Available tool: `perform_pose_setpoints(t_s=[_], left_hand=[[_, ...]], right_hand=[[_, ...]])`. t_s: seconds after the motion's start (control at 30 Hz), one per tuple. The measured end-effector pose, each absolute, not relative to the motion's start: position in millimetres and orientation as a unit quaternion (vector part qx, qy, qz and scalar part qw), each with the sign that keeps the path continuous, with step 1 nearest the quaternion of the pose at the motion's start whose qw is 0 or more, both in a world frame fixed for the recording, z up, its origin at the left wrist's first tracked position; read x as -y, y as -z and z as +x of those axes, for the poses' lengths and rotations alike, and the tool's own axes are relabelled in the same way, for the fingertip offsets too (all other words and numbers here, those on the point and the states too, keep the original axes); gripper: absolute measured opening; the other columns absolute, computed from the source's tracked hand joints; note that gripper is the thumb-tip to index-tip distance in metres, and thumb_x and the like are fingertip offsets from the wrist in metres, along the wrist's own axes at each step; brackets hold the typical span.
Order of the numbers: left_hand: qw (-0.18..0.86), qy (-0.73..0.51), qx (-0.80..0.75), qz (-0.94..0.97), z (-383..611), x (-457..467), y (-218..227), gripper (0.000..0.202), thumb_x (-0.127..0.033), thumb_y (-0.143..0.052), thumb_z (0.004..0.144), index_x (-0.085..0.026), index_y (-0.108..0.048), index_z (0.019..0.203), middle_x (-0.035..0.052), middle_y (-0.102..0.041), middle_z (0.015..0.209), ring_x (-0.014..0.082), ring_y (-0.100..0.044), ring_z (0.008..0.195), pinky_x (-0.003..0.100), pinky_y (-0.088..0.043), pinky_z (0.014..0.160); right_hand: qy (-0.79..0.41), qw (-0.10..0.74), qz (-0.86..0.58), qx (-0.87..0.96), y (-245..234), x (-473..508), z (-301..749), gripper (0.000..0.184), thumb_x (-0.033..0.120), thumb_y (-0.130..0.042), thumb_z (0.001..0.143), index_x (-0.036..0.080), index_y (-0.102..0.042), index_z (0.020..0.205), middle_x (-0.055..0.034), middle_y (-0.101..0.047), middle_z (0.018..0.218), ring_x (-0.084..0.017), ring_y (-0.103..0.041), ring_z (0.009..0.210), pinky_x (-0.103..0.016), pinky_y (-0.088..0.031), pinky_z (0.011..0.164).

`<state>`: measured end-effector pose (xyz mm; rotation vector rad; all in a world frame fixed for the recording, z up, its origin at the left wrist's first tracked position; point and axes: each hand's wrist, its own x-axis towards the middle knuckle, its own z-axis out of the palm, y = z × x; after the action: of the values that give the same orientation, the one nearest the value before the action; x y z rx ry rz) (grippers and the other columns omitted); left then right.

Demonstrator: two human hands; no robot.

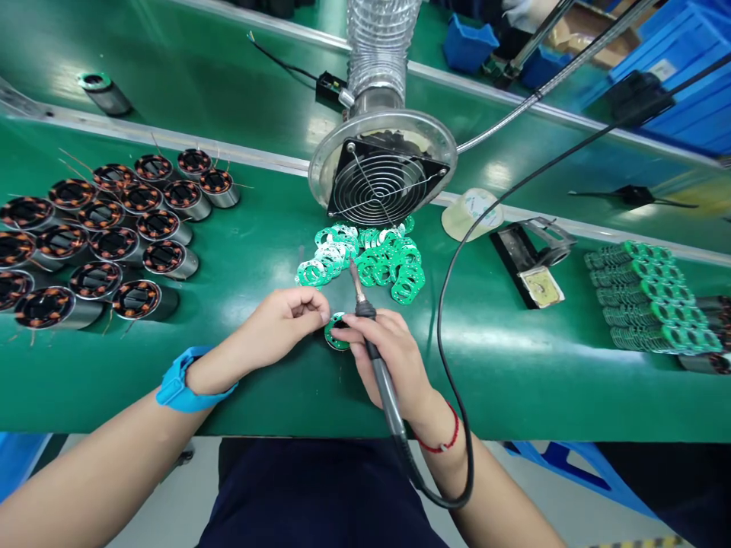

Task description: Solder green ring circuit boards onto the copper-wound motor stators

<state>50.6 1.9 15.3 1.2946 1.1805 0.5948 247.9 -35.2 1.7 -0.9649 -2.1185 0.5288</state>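
Two hands met near front edge of green mat. Left hand pinched shut, fingertips on green ring board lying between both hands. Right hand clenched round soldering iron, tip pointing away toward loose pile of similar boards just beyond; its fingertips touched same board. Fan hood stood behind pile. Wound stators clustered at left; capped units in rows at right, iron stand beside them.
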Motion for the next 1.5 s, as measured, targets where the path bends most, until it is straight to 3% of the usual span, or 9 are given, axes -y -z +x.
perform_pose_setpoints(t_s=[0.17,0.37,0.67,0.83,0.93,1.0,1.1,1.33,1.5], left_hand=[[0.574,-0.269,-0.513,0.579,52,-2,-13,0.011,-0.027,-0.053,0.076,-0.019,-0.056,0.069,-0.0029,-0.053,0.063,0.0125,-0.046,0.061,0.025,-0.038,0.057],[0.56,-0.263,-0.52,0.589,52,0,-11,0.013,-0.027,-0.053,0.081,-0.019,-0.056,0.071,-0.0031,-0.052,0.064,0.0124,-0.046,0.06,0.025,-0.036,0.056],[0.555,-0.266,-0.531,0.582,53,1,-10,0.015,-0.03,-0.055,0.081,-0.018,-0.058,0.073,-0.0035,-0.054,0.063,0.0115,-0.046,0.059,0.025,-0.035,0.055],[0.552,-0.267,-0.533,0.584,54,1,-9,0.015,-0.03,-0.054,0.081,-0.018,-0.059,0.073,-0.0036,-0.054,0.063,0.0115,-0.046,0.059,0.024,-0.035,0.054],[0.551,-0.27,-0.528,0.588,53,2,-8,0.015,-0.03,-0.053,0.081,-0.019,-0.058,0.072,-0.0032,-0.055,0.064,0.0121,-0.047,0.06,0.024,-0.036,0.055],[0.552,-0.275,-0.52,0.591,53,2,-7,0.013,-0.028,-0.052,0.081,-0.019,-0.057,0.073,-0.0029,-0.056,0.066,0.0124,-0.049,0.062,0.024,-0.038,0.057],[0.555,-0.277,-0.509,0.596,51,2,-6,0.012,-0.026,-0.053,0.082,-0.019,-0.057,0.074,-0.0037,-0.054,0.066,0.0116,-0.047,0.062,0.024,-0.037,0.057],[0.582,-0.268,-0.485,0.596,44,3,-5,0.013,-0.024,-0.056,0.081,-0.019,-0.058,0.093,-0.0025,-0.058,0.081,0.0123,-0.053,0.069,0.026,-0.043,0.064],[0.583,-0.266,-0.486,0.594,48,3,-6,0.013,-0.032,-0.057,0.084,-0.019,-0.06,0.083,-0.0019,-0.059,0.074,0.0134,-0.052,0.067,0.026,-0.041,0.061]], right_hand=[[-0.232,0.462,-0.42,0.746,-2,44,253,0.036,0.021,-0.051,0.099,0.026,-0.052,0.135,-0.0028,-0.08,0.088,-0.021,-0.077,0.081,-0.039,-0.059,0.077],[-0.239,0.531,-0.442,0.683,1,52,262,0.024,0.042,-0.05,0.1,0.027,-0.067,0.108,0.0012,-0.071,0.064,-0.018,-0.068,0.048,-0.034,-0.058,0.053],[-0.22,0.519,-0.405,0.72,-5,49,261,0.022,0.037,-0.05,0.1,0.023,-0.067,0.102,-0.0002,-0.071,0.066,-0.015,-0.067,0.046,-0.03,-0.056,0.05],[-0.25,0.551,-0.403,0.686,4,48,258,0.026,0.031,-0.054,0.1,0.025,-0.061,0.124,-0.0006,-0.077,0.078,-0.017,-0.073,0.059,-0.031,-0.06,0.061],[-0.279,0.491,-0.431,0.704,2,44,253,0.036,0.019,-0.051,0.1,0.028,-0.053,0.134,-0.0044,-0.079,0.103,-0.019,-0.076,0.088,-0.037,-0.061,0.083],[-0.287,0.415,-0.425,0.752,-1,40,251,0.042,0.014,-0.055,0.095,0.027,-0.051,0.135,-0.0082,-0.074,0.121,-0.023,-0.07,0.112,-0.043,-0.057,0.094],[-0.31,0.327,-0.392,0.802,-4,36,250,0.053,0.011,-0.057,0.09,0.025,-0.045,0.139,-0.0116,-0.064,0.136,-0.026,-0.061,0.126,-0.045,-0.053,0.101],[-0.232,0.318,-0.437,0.809,6,33,250,0.047,0.021,-0.06,0.094,0.025,-0.045,0.139,-0.0115,-0.07,0.118,-0.027,-0.069,0.101,-0.044,-0.059,0.086],[-0.159,0.327,-0.437,0.823,8,30,247,0.045,0.029,-0.06,0.095,0.021,-0.045,0.137,-0.0138,-0.072,0.109,-0.027,-0.068,0.086,-0.042,-0.058,0.072]])
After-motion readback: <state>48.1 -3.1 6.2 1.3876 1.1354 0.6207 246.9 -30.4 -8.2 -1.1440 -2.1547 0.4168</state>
